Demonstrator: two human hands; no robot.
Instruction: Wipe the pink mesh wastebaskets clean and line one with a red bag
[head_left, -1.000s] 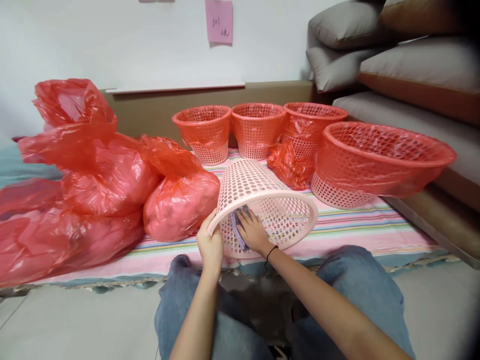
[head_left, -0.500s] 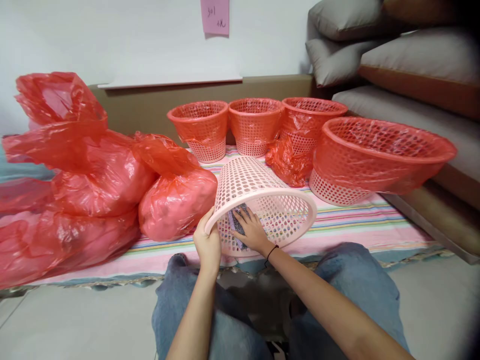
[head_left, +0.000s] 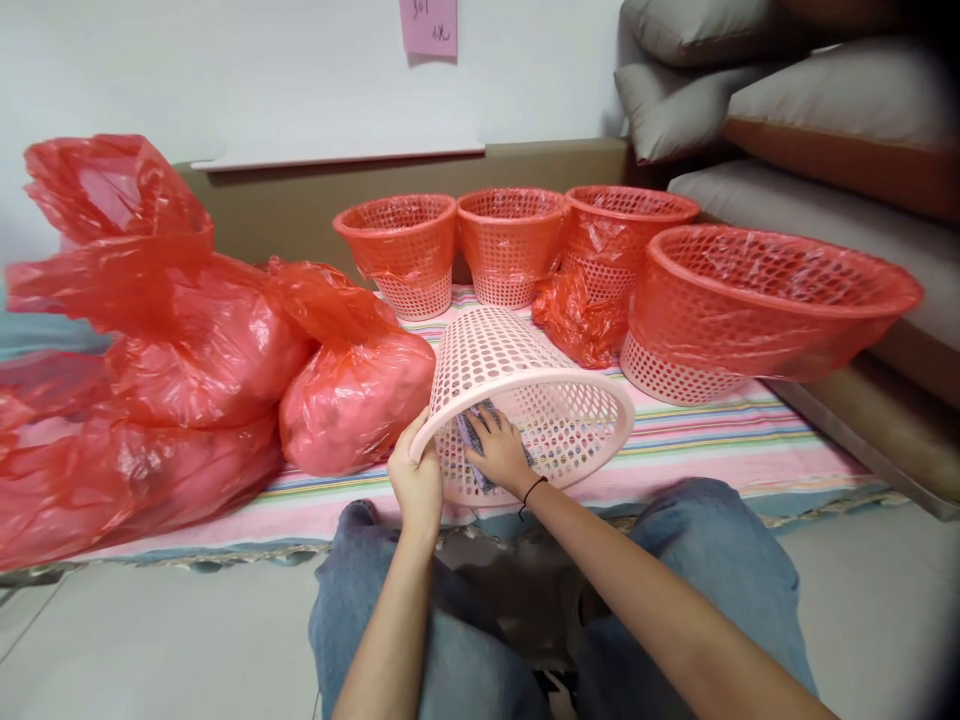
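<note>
A pale pink perforated plastic basket [head_left: 517, 375] lies tilted on its side on the striped cloth [head_left: 675, 450], its mouth toward me. My left hand [head_left: 416, 480] grips its rim at the left. My right hand [head_left: 499, 450] reaches inside the basket and presses a small grey-blue cloth [head_left: 472, 440] against the inner wall, fingers curled over it.
Three small baskets lined with red bags [head_left: 510, 245] stand at the back. A large lined basket [head_left: 757, 305] sits right. Stuffed red plastic bags [head_left: 187, 350] pile up left. Grey cushions [head_left: 750, 90] stack at the right. My jeans-clad knees [head_left: 705, 570] are below.
The view has shifted slightly. My right hand with the cloth has moved a little inside the basket; my left hand keeps its hold on the rim.
</note>
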